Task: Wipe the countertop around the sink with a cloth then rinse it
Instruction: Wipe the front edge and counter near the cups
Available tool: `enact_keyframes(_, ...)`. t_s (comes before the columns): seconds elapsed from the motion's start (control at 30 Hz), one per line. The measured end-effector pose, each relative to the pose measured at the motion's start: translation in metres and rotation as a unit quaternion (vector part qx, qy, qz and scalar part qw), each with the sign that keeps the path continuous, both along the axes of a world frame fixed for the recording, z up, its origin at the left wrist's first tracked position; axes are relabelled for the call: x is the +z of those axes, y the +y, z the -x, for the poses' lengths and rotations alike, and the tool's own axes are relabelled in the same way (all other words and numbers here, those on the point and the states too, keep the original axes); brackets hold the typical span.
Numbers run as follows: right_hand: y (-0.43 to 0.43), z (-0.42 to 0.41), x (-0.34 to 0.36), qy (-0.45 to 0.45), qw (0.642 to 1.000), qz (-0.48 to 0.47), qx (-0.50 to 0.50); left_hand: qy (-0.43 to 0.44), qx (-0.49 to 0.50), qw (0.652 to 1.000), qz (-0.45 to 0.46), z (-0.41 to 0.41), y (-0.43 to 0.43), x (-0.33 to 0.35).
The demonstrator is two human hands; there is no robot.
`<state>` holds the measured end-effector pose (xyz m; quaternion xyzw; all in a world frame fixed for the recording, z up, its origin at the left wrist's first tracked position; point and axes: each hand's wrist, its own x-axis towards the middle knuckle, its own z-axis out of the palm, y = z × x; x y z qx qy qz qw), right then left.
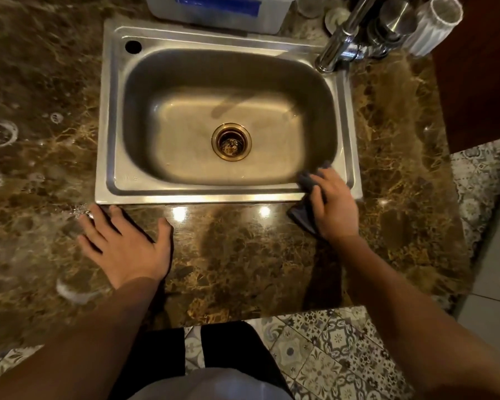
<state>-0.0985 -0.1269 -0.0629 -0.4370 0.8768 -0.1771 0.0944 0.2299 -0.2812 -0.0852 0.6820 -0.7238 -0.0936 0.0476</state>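
Two hands at the front edge. Nearest: patterned tile floor (329, 359) & the person's dark trousers (228, 347), then the brown gold-veined marble countertop (237, 255). Left hand (127, 249) lies flat on the stone at 7 o'clock of the sink, fingers spread, holding nothing, fingertips just short of the rim. Right hand (334, 209) is at 4–5 o'clock, fingers bent over the dark grey cloth (300, 219), pressing it where stone meets the rectangular stainless-steel sink (185, 196). Cloth pokes out past the fingertips onto the rim and out under the palm onto the stone.

Risks, as I judge them:
- Cloth is bunched small under the palm, so it may smear rather than lift, esp. on wet stone.
- Stone looks glossy, w/ droplets by the left fingertips; weight on that hand could make it slide.
- Front strip is narrow, so a hard sweep twd 6 o'clock could push water off the edge onto the floor.
- Whitish water rings (0, 134) sit at 9 o'clock, well apart from the cloth; easy to miss if wiping keeps to the right side.
- Farther back, 1–2 o'clock: chrome tap (338, 44), steel tumblers (396, 18) & white ribbed cup (433, 24) crowd together. Wiping there could knock one over, poss. into the basin.
- Clear plastic box w/ blue label (220, 10) at 12 o'clock overhangs the back rim & blocks that strip.
- No stream at the tap; rinse not yet begun.
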Motion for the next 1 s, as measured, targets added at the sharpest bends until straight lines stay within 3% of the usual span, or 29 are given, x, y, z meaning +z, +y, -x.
enact_keyframes(0.1, 0.022, 0.024, -0.003, 0.036, 0.999, -0.021, -0.03, 0.0, 0.005, 1.0, 0.001, 0.001, 0.0, 0.0)
enact_keyframes(0.27, -0.012, -0.034, -0.01, 0.039, 0.981, 0.005, -0.192, 0.0, 0.003, 1.0, -0.002, 0.0, -0.001, -0.001)
enact_keyframes(0.5, -0.064, -0.141, -0.012, 0.037, 0.999, 0.009, -0.031, 0.002, 0.003, 1.0, -0.008, 0.0, 0.0, 0.002)
enact_keyframes(0.7, -0.138, -0.221, -0.016, -0.006, 0.988, 0.06, 0.144, -0.026, 0.0, 1.0, -0.007, -0.001, -0.001, 0.003)
enact_keyframes(0.83, -0.154, -0.229, -0.018, -0.055, 0.975, 0.091, 0.195, -0.022, 0.002, 1.0, -0.015, -0.001, -0.001, 0.002)
enact_keyframes(1.0, -0.129, -0.186, -0.014, -0.019, 0.953, 0.104, 0.282, 0.007, 0.009, 1.0, -0.015, -0.001, -0.002, 0.007)
